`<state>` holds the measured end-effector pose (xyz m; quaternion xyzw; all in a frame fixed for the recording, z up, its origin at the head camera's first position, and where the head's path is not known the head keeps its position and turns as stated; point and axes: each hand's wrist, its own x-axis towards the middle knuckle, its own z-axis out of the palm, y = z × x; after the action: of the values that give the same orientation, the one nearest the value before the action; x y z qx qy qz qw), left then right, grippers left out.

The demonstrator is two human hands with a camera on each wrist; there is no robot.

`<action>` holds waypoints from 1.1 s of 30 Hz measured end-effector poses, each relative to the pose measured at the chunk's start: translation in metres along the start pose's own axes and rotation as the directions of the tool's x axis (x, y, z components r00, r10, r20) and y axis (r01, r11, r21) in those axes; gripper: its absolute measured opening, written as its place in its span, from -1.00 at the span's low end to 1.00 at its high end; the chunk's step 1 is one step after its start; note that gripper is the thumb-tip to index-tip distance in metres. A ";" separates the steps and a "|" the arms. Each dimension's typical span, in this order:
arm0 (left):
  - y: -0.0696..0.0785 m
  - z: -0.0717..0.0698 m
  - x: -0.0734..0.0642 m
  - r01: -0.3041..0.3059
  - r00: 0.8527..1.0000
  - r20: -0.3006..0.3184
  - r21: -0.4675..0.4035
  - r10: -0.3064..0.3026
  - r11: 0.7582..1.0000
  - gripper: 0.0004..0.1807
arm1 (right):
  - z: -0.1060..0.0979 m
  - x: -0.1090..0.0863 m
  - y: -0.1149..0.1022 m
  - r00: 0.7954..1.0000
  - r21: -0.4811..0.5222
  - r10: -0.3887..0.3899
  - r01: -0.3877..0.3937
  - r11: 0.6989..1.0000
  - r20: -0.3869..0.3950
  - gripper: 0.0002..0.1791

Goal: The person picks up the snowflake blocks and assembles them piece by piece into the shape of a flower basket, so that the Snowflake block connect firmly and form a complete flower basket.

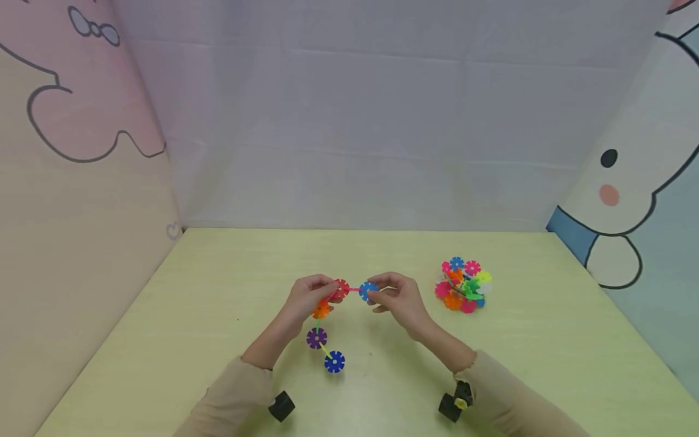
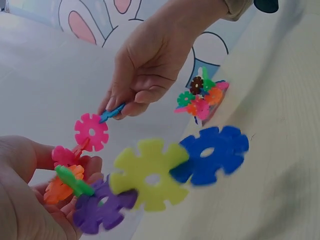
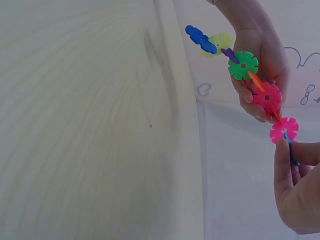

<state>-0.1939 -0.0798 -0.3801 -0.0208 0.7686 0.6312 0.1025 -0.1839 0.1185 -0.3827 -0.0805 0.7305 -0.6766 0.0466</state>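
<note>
A chain of slotted plastic flower discs hangs between the two hands. My left hand (image 1: 303,301) grips it near the red disc (image 1: 343,285), with the orange disc (image 1: 321,311) just below the fingers. From there the chain drops through a green disc (image 3: 237,71), a purple disc (image 1: 312,338) and a yellow disc (image 2: 131,172) to a dark blue disc (image 1: 330,366) at its end. Between thumb and fingers, my right hand (image 1: 403,303) pinches a light blue disc (image 1: 364,287). Its edge meets the pink disc (image 2: 100,129) at the chain's upper end.
To the right, beyond the right hand, a pile of mixed-colour flower discs (image 1: 454,300) lies on the pale wooden table (image 1: 218,315). A plain light cloth (image 1: 349,133) hangs behind, and printed panels stand on both sides. Small black blocks (image 1: 281,406) sit by the cuffs.
</note>
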 end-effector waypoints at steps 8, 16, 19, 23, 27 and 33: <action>0.001 0.002 -0.002 -0.035 0.999 -0.012 -0.004 0.035 0.999 -0.82 | 0.000 -0.004 0.000 0.999 -0.006 -0.033 0.033 0.999 0.022 -0.77; 0.003 0.009 -0.007 -0.065 0.998 -0.012 0.030 0.065 0.997 -0.83 | 0.002 -0.007 0.003 0.999 -0.035 -0.019 0.018 0.999 -0.033 -0.80; 0.003 0.010 -0.006 -0.073 0.997 -0.018 0.042 0.074 0.996 -0.81 | 0.001 -0.006 0.005 0.999 -0.024 -0.038 0.037 0.999 -0.034 -0.80; 0.002 0.008 -0.001 -0.078 0.997 0.018 0.051 0.077 0.996 -0.74 | 0.000 -0.004 0.006 0.998 0.015 -0.038 0.039 0.999 -0.052 -0.79; -0.001 0.002 0.002 -0.096 0.993 0.081 0.097 0.089 0.991 -0.60 | -0.004 -0.003 0.007 0.991 0.089 -0.003 0.015 0.996 -0.135 -0.79; -0.015 -0.009 0.008 -0.136 0.968 0.220 0.073 0.117 0.988 -0.55 | -0.013 -0.004 0.008 0.983 0.133 0.017 0.008 0.991 -0.185 -0.74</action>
<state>-0.2001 -0.0907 -0.3940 0.1013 0.7795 0.6007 0.1455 -0.1823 0.1322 -0.3894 -0.0121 0.6850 -0.7283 -0.0150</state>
